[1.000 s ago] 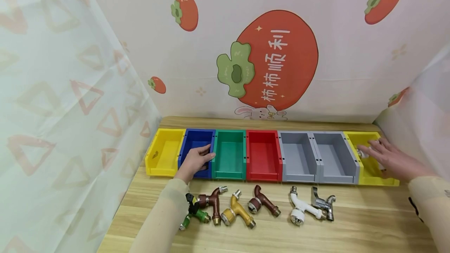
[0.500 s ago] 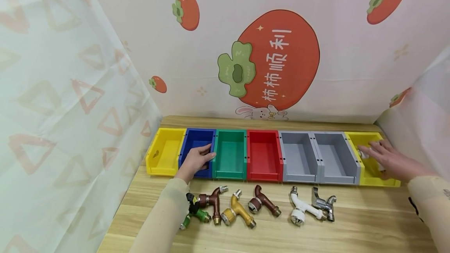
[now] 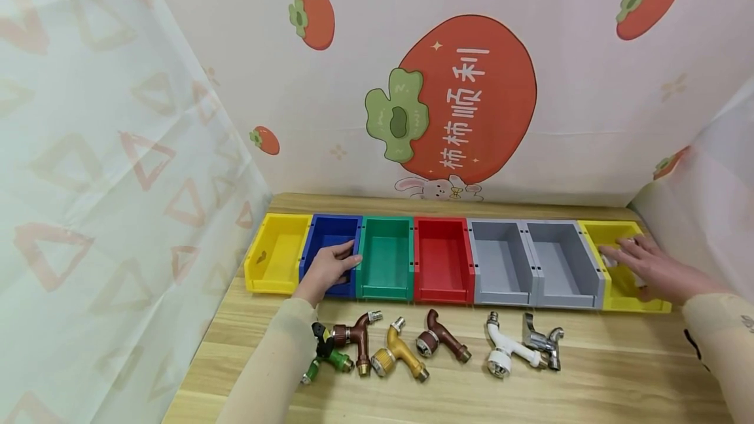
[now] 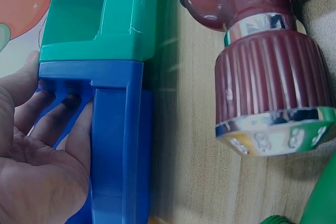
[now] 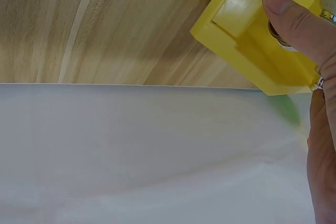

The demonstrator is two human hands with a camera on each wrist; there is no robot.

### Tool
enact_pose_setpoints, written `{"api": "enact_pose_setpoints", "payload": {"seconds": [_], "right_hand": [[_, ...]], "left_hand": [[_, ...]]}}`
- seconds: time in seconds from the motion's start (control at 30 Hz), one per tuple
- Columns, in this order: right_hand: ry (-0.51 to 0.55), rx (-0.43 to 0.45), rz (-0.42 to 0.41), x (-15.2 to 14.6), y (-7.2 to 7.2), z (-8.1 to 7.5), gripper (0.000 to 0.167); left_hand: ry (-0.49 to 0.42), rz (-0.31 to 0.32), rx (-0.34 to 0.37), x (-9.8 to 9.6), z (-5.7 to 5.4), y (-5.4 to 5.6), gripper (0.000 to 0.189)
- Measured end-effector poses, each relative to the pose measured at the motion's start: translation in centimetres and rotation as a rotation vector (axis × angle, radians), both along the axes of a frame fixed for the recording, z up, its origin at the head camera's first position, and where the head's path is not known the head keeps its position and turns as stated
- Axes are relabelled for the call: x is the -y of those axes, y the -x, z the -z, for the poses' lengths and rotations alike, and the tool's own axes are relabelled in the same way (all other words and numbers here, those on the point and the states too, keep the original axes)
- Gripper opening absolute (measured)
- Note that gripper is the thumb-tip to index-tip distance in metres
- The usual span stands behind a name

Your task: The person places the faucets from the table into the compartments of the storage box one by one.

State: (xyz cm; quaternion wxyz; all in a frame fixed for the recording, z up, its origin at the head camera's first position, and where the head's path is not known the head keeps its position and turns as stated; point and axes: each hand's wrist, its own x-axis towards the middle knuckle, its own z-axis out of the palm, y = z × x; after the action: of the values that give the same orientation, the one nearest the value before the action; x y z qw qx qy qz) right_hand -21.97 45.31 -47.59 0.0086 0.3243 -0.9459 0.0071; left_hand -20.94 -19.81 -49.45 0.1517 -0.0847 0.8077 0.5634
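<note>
My left hand [image 3: 326, 271] is at the blue bin [image 3: 340, 291]. Its fingers reach inside against the side wall and its thumb lies over the rim by the green bin [image 3: 385, 257], pinching that wall. The left wrist view shows the fingers [image 4: 44, 121] touching the blue plastic. At the far right, my right hand [image 3: 662, 270] reaches into a yellow bin [image 3: 639, 306] and holds a white tap [image 3: 609, 256] with metal ends, mostly hidden under the palm. In the right wrist view the thumb [image 5: 296, 22] lies over the tap's brass-coloured end [image 5: 278, 38].
Red [image 3: 443, 260], grey [image 3: 501, 260] and another yellow bin [image 3: 279, 257] complete the row. In front lie taps: green [image 3: 338, 361], brown [image 3: 358, 339], yellow [image 3: 400, 349], dark brown [image 3: 444, 337], white [image 3: 506, 344] and chrome [image 3: 542, 340]. A printed cloth wall [image 3: 565, 169] stands behind.
</note>
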Motion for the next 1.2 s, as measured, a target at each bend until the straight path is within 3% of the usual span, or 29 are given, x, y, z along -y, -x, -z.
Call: {"api": "enact_pose_setpoints", "payload": {"seconds": [0.33, 0.53, 0.77, 0.97, 1.2], "right_hand": [[0.028, 0.003, -0.072, -0.3, 0.0, 0.3, 0.13], [0.023, 0.054, -0.011, -0.4, 0.1, 0.3, 0.134], [0.084, -0.019, -0.017, -0.3, -0.4, 0.3, 0.12], [0.082, -0.094, -0.04, 0.1, -1.2, 0.7, 0.128], [0.127, -0.067, -0.014, 1.2, -2.5, 0.4, 0.119]], "left_hand": [[0.006, 0.008, -0.006, -0.1, 0.2, 0.0, 0.063], [0.003, 0.006, -0.009, 0.0, 0.1, 0.0, 0.062], [0.007, 0.004, -0.011, 0.0, 0.2, 0.0, 0.063], [0.003, 0.006, -0.005, 0.1, 0.2, 0.0, 0.064], [0.0, 0.005, -0.009, 0.1, 0.2, 0.0, 0.063]]}}
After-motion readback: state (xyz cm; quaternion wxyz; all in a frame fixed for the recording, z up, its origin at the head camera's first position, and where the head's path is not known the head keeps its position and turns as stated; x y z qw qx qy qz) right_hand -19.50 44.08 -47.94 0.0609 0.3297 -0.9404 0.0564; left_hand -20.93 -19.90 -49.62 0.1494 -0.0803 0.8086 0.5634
